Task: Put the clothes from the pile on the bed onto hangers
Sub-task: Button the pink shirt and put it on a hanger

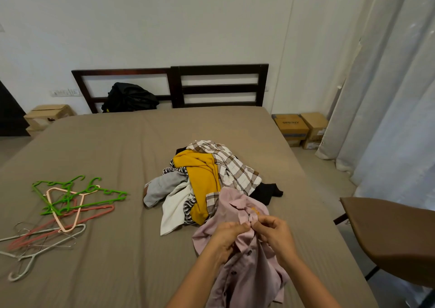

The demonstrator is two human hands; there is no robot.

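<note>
two hands point(229, 235) point(276, 234), one pink shirt point(248, 273)
</note>
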